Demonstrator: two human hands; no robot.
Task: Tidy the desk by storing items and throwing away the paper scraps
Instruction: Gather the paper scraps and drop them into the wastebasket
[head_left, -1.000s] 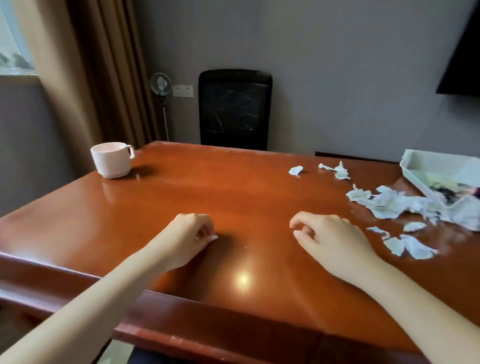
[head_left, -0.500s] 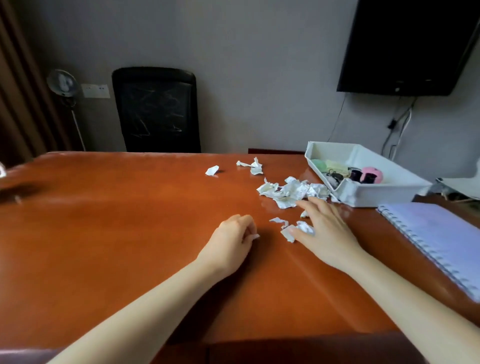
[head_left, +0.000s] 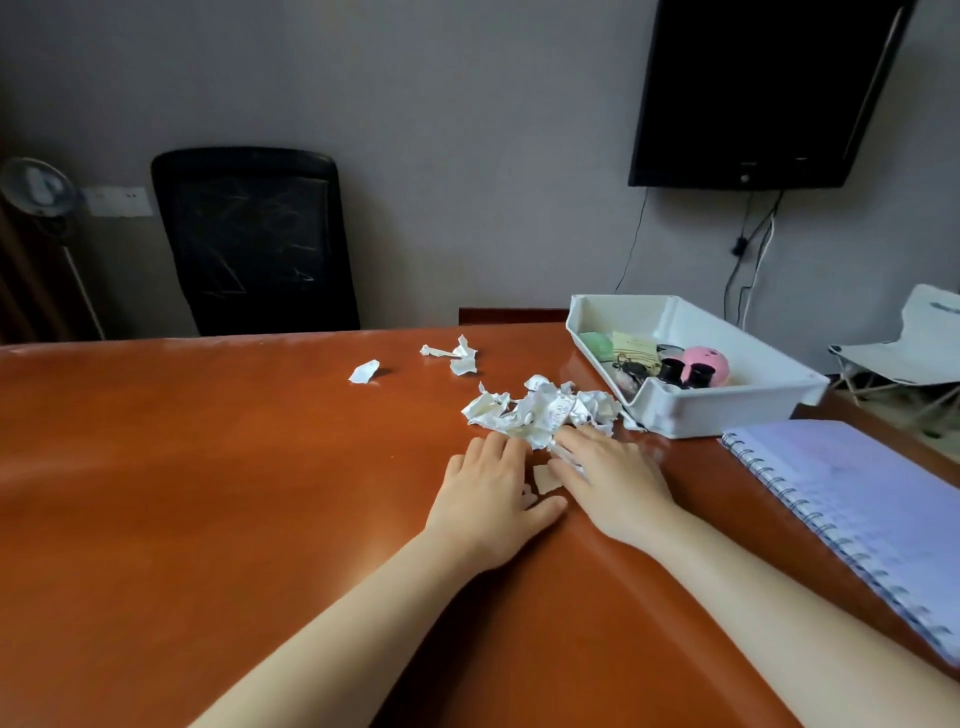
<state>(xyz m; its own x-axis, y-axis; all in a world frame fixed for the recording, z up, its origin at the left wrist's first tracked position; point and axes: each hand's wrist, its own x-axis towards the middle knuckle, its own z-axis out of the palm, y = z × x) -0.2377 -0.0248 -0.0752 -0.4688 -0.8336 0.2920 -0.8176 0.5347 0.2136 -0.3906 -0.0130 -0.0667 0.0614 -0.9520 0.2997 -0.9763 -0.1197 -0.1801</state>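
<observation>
A heap of crumpled white paper scraps (head_left: 545, 410) lies on the brown desk (head_left: 218, 467), just left of a white plastic tray (head_left: 727, 410). My left hand (head_left: 488, 493) and my right hand (head_left: 613, 478) lie flat side by side at the heap's near edge, fingers spread and touching it. One small scrap (head_left: 545, 477) rests between the two hands. Farther back sit a lone scrap (head_left: 363, 371) and a twisted scrap (head_left: 457, 354). The tray holds a pink object (head_left: 706, 364), a green one and dark small items.
A lilac spiral notebook (head_left: 872, 514) lies at the desk's right side, near my right forearm. A black chair (head_left: 249, 239) stands behind the desk, a fan (head_left: 36, 187) at far left, a wall screen (head_left: 753, 88) above the tray.
My view swung right, from the cup to the tray and notebook. Both hands slid toward the scrap heap, and my left hand went from a fist to flat.
</observation>
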